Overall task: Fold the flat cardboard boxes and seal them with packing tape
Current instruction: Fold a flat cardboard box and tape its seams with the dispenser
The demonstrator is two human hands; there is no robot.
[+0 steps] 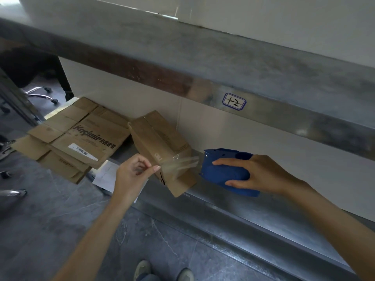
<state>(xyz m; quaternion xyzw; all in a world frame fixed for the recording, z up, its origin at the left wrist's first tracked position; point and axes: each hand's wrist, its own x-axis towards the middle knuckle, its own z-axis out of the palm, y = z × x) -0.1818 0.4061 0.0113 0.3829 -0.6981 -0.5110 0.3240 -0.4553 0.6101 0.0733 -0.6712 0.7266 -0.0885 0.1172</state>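
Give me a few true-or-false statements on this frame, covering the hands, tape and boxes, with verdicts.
1. The right hand grips the blue tape dispenser. True.
2. The left hand rests flat on the shelf. False: it pinches the end of the clear tape.
3. The tape stretches from the dispenser past the near end of the folded box. True.
4. The shelf label reads 3-4. False: it reads 1-2.
5. Several flat cardboard boxes lie stacked left of the folded box. True.
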